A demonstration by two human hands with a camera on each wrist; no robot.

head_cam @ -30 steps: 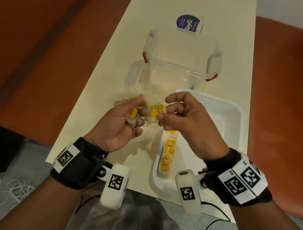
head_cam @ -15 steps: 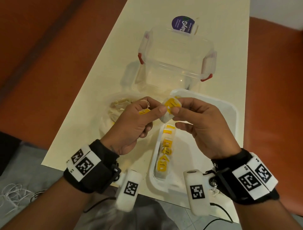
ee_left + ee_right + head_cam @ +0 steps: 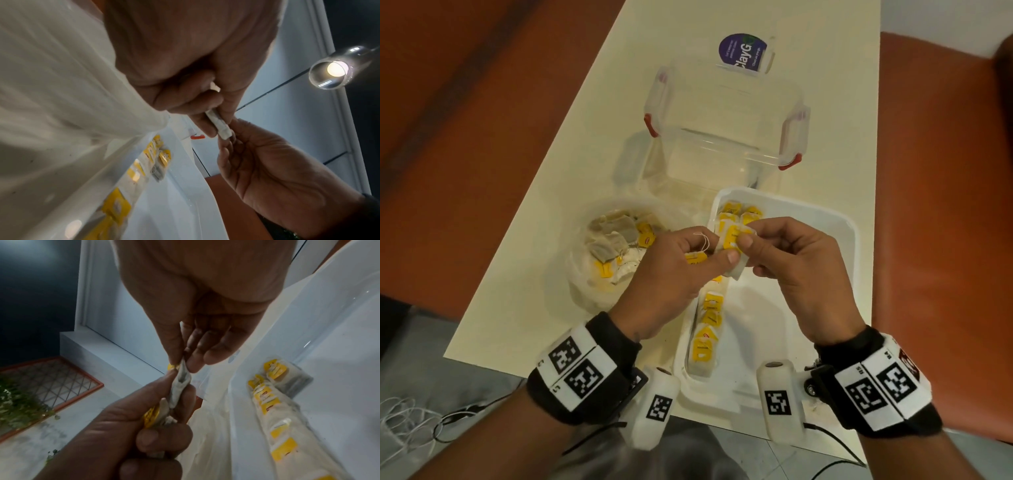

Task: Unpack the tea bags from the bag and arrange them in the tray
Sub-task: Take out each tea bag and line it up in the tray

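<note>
Cream table [image 3: 592, 144] is filling the frame as we are pinching one tea bag [image 3: 732, 246] at centre between our left hand [image 3: 674, 277] and right hand [image 3: 801, 270], above the white tray [image 3: 839, 281]; its looped string [image 3: 702, 240] could be snagging, spilling the bag [image 3: 613, 253] at centre left.
</note>
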